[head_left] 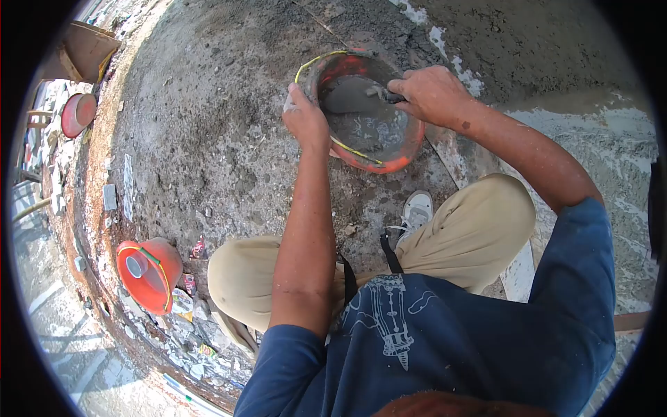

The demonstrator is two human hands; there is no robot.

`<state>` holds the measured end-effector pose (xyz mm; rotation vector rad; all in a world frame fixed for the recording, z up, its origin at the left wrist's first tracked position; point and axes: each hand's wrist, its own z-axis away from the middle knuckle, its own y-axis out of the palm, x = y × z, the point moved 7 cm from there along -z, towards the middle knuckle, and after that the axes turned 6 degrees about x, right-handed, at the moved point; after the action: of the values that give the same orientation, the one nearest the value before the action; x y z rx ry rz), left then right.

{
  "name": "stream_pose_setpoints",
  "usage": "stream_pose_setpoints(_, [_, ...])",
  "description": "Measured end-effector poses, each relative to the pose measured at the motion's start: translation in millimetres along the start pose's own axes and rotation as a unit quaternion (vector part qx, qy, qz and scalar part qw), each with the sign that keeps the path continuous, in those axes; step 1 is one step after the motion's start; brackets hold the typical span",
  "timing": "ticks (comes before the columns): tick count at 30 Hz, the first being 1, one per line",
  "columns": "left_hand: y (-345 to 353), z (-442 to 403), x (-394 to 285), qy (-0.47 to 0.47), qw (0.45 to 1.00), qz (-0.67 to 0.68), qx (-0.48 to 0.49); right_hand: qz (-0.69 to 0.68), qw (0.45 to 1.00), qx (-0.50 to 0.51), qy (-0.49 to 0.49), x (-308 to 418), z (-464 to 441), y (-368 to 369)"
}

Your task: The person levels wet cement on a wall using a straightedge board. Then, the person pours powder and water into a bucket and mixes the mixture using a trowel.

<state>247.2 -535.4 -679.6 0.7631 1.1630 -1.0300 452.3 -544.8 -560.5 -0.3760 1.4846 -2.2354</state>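
Observation:
An orange-red bucket [396, 165], smeared with grey, stands tilted toward me on the rough ground. Wet grey mortar [379, 135] lies inside it. My left hand [306, 119] grips the bucket's left rim, beside the yellow wire handle [309, 64]. Around the dark grip of a trowel [394, 98] my right hand [434, 94] is closed, over the right side of the opening. The trowel's blade reaches into the bucket and is coated with mortar, so its outline is hard to make out.
A second red bucket [154, 283] with a small pale cup [137, 264] inside sits at lower left among rubble. Farther left is a red basin [78, 115]. Wet grey cement [528, 48] covers the upper right. My shoe [417, 208] is below the bucket.

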Motion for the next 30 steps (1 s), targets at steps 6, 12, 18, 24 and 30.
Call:
stream_pose_setpoints(6, [4, -6, 3, 0.029, 1.000, -0.008, 0.001, -0.040, 0.998, 0.049, 0.025, -1, -47, 70])
stream_pose_setpoints(12, [7, -5, 4, 0.011, 0.999, 0.044, 0.019, -0.037, 0.995, 0.068, -0.059, 2, 22, 39])
stream_pose_setpoints(18, [8, -2, -4, 0.024, 0.999, 0.018, 0.015, -0.031, 0.999, -0.043, 0.008, -28, -7, 18])
stream_pose_setpoints(24, [5, -8, 4, 0.013, 0.999, 0.028, 0.012, 0.008, 0.992, 0.092, -0.080, 36, -4, 48])
stream_pose_setpoints(30, [7, -8, 6, 0.003, 0.997, 0.065, 0.039, 0.178, 0.974, -0.137, -0.004, -64, 7, -20])
